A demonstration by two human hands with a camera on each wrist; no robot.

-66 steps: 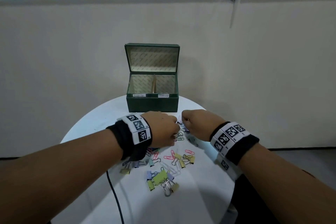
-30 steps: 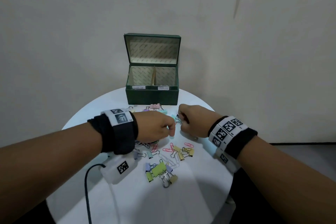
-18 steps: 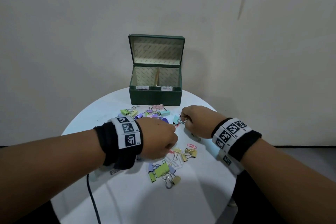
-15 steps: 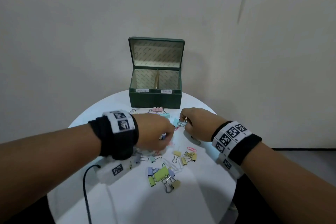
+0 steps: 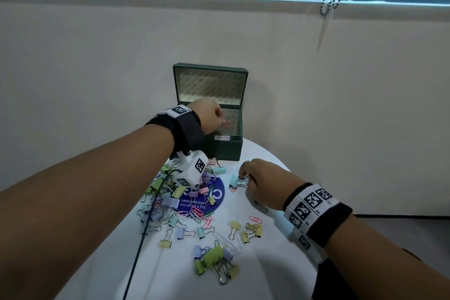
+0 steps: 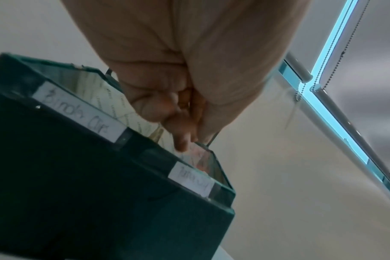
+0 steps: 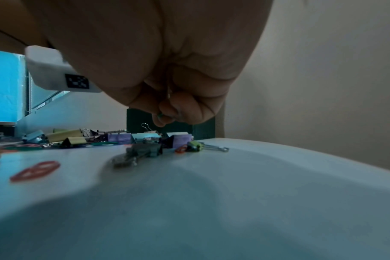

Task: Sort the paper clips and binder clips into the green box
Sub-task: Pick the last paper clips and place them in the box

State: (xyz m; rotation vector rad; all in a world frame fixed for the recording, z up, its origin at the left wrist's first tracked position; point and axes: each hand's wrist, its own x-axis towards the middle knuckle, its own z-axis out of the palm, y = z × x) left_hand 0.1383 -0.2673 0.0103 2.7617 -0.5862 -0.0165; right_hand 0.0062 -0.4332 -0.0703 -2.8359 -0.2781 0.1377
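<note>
Left hand (image 5: 207, 117) poised over the green box (image 5: 229, 147), right-hand compartment, fingertips pinched, contents blurred; right hand (image 5: 265, 181) pinches a clip in the table's scattered clips (image 5: 194, 207), ready for sorting.

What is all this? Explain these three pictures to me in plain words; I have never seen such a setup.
No machine: a person's two hands, filmed by a head camera and one camera at each wrist. The wide picture is from the head; the close ones look along each hand. Coloured binder clips and paper clips lie on the white table. The left hand hovers over the open green box, fingers bunched. The right hand curls round a small clip.
</note>
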